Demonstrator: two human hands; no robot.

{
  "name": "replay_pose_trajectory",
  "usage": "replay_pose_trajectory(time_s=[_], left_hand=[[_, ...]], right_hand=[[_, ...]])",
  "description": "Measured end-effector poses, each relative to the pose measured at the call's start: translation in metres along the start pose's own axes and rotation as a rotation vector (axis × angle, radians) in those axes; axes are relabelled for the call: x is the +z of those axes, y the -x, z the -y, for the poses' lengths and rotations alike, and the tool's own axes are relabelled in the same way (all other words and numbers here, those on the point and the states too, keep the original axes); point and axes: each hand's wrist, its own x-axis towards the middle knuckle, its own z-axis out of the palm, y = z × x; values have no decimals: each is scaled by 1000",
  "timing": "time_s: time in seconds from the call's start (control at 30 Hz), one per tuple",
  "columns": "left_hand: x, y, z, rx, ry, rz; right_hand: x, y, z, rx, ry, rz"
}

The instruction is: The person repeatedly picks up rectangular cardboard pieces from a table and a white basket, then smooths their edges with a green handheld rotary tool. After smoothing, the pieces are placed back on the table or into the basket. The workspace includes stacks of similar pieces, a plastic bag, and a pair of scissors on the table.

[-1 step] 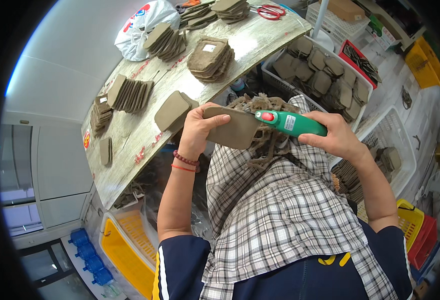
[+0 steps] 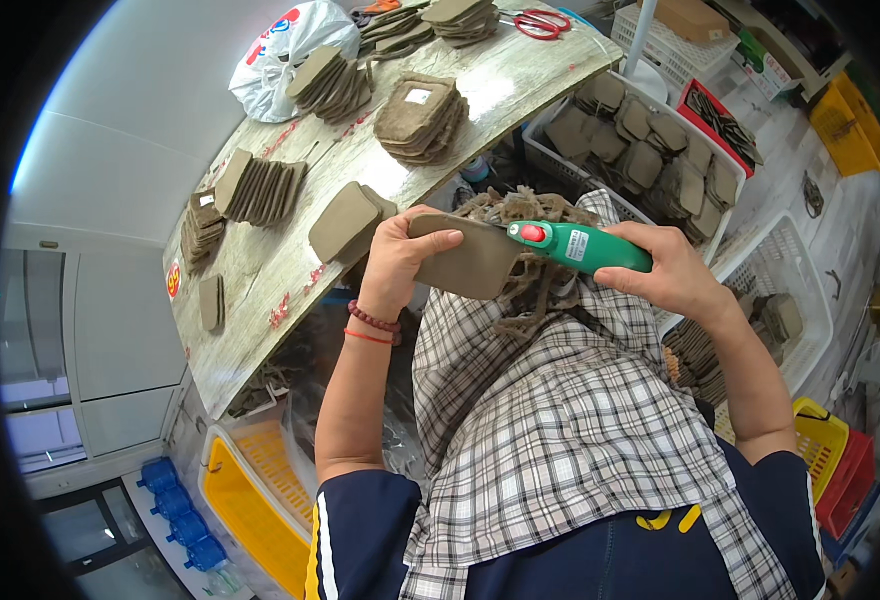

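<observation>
Got a green handheld tool [image 2: 580, 246] nosed up to a brown pad [image 2: 465, 258], right over the plaid apron [image 2: 560, 420]

Pinching the pad's left end in the left hand [image 2: 398, 258] with the thumb on top, and gripping the tool's back end in the right hand [image 2: 668, 270]. Also seeing fuzzy brown scraps [image 2: 543, 290] beneath, plus stacks of similar pads [image 2: 420, 120] on the table [image 2: 250, 290].

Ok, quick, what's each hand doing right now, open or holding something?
Left hand: closed on a brown rounded pad, thumb on top.
Right hand: closed around a green handheld tool with a red button.
</observation>
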Motion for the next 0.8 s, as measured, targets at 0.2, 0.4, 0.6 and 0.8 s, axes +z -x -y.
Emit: replay_pose_trajectory(time_s=[0.2, 0.4, 0.6, 0.8], left_hand=[[10, 0, 13, 4, -30, 41], [1, 14, 24, 164, 435, -219], [9, 15, 44, 274, 797, -361], [11, 12, 45, 250, 874, -375]], right_hand=[[15, -10, 9, 64, -53, -19], [21, -8, -5, 190, -140, -215], [41, 8, 3, 190, -179, -154], [42, 8, 6, 195, -240, -130]])
